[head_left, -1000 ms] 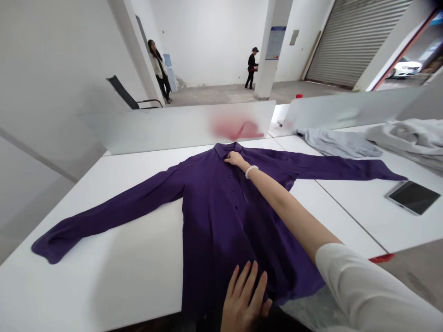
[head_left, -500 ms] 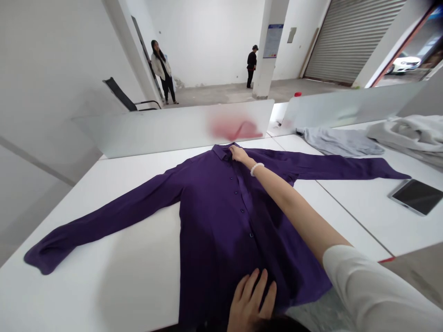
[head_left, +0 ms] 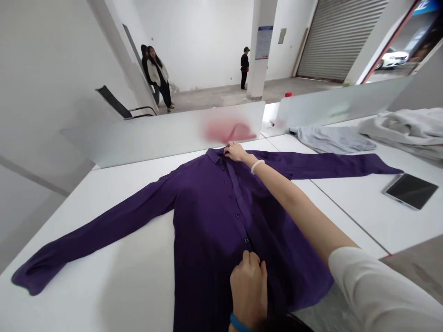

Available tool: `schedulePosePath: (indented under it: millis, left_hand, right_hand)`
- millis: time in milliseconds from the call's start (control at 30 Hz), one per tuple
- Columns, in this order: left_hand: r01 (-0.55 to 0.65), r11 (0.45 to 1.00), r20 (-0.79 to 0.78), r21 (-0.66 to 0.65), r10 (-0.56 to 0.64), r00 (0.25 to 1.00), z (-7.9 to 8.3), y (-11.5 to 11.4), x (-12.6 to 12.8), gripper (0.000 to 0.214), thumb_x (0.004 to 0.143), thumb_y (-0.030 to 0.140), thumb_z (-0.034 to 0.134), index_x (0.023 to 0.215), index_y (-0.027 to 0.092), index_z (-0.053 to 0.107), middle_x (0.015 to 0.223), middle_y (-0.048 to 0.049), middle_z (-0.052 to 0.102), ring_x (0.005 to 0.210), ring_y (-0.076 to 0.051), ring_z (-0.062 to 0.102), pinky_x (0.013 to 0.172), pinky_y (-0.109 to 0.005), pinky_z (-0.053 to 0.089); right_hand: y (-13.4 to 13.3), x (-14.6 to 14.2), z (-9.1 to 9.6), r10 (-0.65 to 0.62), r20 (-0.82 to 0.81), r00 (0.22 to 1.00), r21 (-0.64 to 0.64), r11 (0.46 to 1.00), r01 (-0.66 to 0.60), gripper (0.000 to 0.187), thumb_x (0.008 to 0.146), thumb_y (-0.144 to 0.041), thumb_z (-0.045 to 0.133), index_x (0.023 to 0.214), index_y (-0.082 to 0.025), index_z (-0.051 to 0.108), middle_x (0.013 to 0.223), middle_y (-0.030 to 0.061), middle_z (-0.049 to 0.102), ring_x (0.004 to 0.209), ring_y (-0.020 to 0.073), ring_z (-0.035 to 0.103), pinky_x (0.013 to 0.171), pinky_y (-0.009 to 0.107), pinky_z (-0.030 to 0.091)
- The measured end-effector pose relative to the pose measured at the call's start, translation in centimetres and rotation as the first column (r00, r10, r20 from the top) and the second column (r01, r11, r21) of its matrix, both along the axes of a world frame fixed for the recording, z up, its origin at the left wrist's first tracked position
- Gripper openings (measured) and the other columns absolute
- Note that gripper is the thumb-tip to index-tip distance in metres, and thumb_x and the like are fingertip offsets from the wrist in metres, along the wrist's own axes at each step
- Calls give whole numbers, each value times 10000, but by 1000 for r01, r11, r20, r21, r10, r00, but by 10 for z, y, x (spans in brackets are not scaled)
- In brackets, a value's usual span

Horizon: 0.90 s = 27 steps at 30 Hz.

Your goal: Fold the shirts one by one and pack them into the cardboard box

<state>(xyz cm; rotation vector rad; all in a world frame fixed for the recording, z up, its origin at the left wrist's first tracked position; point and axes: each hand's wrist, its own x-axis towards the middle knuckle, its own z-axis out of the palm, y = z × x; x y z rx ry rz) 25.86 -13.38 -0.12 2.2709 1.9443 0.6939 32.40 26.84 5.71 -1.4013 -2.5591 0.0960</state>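
Observation:
A purple button-up shirt lies spread on the white table, front up, its sleeves stretched out to both sides. A row of small buttons shows down its front, and the front edges lie apart. My right hand, with a white bead bracelet on the wrist, is closed on the collar edge at the far end. Lower down, my left hand, wearing a blue wristband, has its fingers curled at the front opening just below a button. The fabric in its grip is mostly hidden by the fingers.
A frosted partition runs along the table's far edge. To the right are a tablet-like device, a folded grey cloth and a pale fabric heap. People stand in the background, near a black chair and a pillar.
My left hand has moved up the shirt front and gone from spread fingers to closed ones. My right hand stays at the collar. The view has shifted slightly.

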Motion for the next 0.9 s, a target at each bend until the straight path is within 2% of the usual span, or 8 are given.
schedulePosePath:
  millis: [100, 233, 300, 400, 500, 667, 767, 900]
  left_hand:
    - [14, 1000, 143, -11, -12, 990, 1, -3, -4, 138, 850, 176, 513, 720, 219, 533, 686, 15, 615, 509, -129, 602, 438, -246, 397]
    - [4, 998, 203, -61, 8, 979, 7, -1, -8, 169, 913, 226, 444, 782, 221, 550, 676, 18, 649, 521, -130, 622, 443, -240, 389]
    - [-4, 996, 202, -87, 21, 979, 10, 5, -8, 167, 926, 208, 405, 894, 215, 569, 690, 15, 675, 521, -136, 633, 437, -235, 392]
    - [-43, 993, 138, -110, 59, 989, 17, 21, -8, 207, 930, 198, 384, 1024, 174, 567, 818, -34, 713, 638, -168, 679, 496, -237, 450]
    - [-124, 966, -1, -227, 127, 992, 27, 41, -5, 267, 939, 270, 386, 1062, 115, 565, 896, -105, 714, 725, -229, 695, 548, -283, 492]
    - [-196, 895, -104, -401, 168, 980, 42, 64, 1, 381, 948, 378, 340, 1074, 87, 552, 837, -131, 714, 763, -287, 692, 628, -358, 513]
    - [-212, 875, -129, -435, 172, 977, 43, 70, 1, 321, 934, 350, 388, 1038, 105, 567, 855, -126, 713, 798, -291, 688, 669, -365, 510]
    - [-196, 876, -119, -440, 159, 980, 38, 71, 0, 330, 952, 326, 320, 973, 130, 584, 844, -112, 712, 796, -280, 688, 658, -348, 503]
  right_hand:
    - [-1, -1, 6, 62, -28, 998, 60, 996, -60, 260, 912, -259, 455, 1082, -178, 633, 1210, 100, 571, 1151, 255, 435, 1005, 394, 268]
    - [4, 2, 4, 83, -45, 996, 57, 995, -80, 333, 947, -221, 337, 1173, -132, 565, 1136, 111, 615, 1030, 223, 514, 914, 334, 336]
    - [7, 4, -2, 106, -25, 994, 25, 994, -105, 321, 938, -222, 367, 1175, -144, 569, 1129, 94, 623, 983, 203, 540, 851, 292, 366]
    - [6, 3, -12, 155, 34, 987, -21, 988, -154, 257, 902, -256, 476, 1098, -197, 631, 1107, 63, 633, 981, 194, 546, 844, 278, 363]
    - [3, -1, -20, 181, 86, 980, -30, 983, -179, 217, 881, -267, 526, 1036, -232, 673, 1140, 63, 614, 1036, 216, 520, 900, 318, 328]
    - [-2, -6, -22, 209, 100, 973, 33, 976, -214, 277, 936, -278, 433, 1091, -222, 655, 1117, 90, 596, 1031, 228, 501, 912, 344, 299]
    - [-5, -5, -20, 219, 93, 971, 74, 971, -227, 344, 974, -315, 343, 1170, -230, 613, 1133, 99, 569, 1052, 224, 479, 906, 339, 294]
    - [-5, -6, -21, 230, 141, 963, 41, 970, -238, 319, 965, -347, 385, 1156, -305, 637, 1103, 78, 577, 1023, 223, 484, 897, 341, 294]
